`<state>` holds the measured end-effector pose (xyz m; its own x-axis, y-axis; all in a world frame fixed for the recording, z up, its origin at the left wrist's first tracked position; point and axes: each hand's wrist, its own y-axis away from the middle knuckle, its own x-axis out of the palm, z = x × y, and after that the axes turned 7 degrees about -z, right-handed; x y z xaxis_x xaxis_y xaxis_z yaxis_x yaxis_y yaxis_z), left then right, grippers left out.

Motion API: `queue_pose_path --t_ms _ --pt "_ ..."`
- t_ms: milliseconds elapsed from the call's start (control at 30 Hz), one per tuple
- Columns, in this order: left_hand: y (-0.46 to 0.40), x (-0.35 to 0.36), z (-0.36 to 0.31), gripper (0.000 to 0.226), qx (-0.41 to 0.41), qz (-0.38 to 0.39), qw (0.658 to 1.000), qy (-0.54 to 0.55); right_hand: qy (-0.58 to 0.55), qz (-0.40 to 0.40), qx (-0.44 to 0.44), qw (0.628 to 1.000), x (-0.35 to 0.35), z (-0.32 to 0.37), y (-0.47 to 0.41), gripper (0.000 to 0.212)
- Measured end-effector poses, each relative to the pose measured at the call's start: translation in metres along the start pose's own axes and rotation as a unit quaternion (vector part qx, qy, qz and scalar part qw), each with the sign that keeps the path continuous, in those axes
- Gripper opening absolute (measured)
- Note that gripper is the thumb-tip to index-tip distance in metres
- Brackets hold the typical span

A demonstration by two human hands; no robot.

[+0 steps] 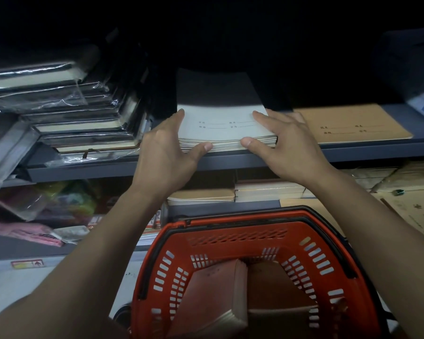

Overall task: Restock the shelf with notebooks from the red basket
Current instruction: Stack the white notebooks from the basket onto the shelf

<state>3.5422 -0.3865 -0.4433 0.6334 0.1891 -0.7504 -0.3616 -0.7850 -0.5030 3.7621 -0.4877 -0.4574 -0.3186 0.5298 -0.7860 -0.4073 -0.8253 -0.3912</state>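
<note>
Listing contents from the left edge to the right, head view:

- Wrapped notebooks (pixel 83 123): dark-covered books in clear plastic, stacked in a stepped pile at the left end of the grey shelf (pixel 353 152), several overhanging its front edge.
- Pink and green packets (pixel 47 206): soft goods on the lower level beneath that pile; details blurred.
- Left hand (pixel 168 152): fingers extended along the left edge of the pale stack, thumb laid against the front edge of the pages. It clasps the stack from the side.
- Pale notebook stack (pixel 223 126): a thick pile of thin notebooks with a whitish top cover bearing printed lines, lying flat at the middle of the shelf, front edge about level with the shelf lip, held between both hands.
- Right hand (pixel 287 143): mirror of the left, fingers spread over the stack's right edge and top corner, thumb pressed to the front of the pages.
- Brown notebooks (pixel 353 126): a flat kraft-coloured pile just beside the pale stack, on the same shelf, to its right.
- Lower shelf stock (pixel 255 192): further stacks of tan and pale notebooks under the grey shelf.
- Red basket (pixel 328 260): slotted plastic basket below the hands, near the person, holding brown notebooks (pixel 213 297) leaning inside it.
</note>
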Motion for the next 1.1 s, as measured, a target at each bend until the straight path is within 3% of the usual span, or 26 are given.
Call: queue_pose_path --t_ms 467,767,1100 --pt "0.006 -0.004 -0.003 0.08 -0.017 0.02 0.999 0.019 0.033 0.016 -0.016 0.999 0.001 -0.002 0.007 0.072" --pt "0.017 -0.017 0.006 0.058 0.003 0.002 0.999 0.048 0.031 0.009 -0.026 0.999 -0.007 -0.006 0.025 0.071" --pt "0.058 -0.038 0.002 0.066 0.006 0.006 1.0 0.012 0.034 -0.023 -0.036 0.999 -0.031 -0.007 0.073 0.069"
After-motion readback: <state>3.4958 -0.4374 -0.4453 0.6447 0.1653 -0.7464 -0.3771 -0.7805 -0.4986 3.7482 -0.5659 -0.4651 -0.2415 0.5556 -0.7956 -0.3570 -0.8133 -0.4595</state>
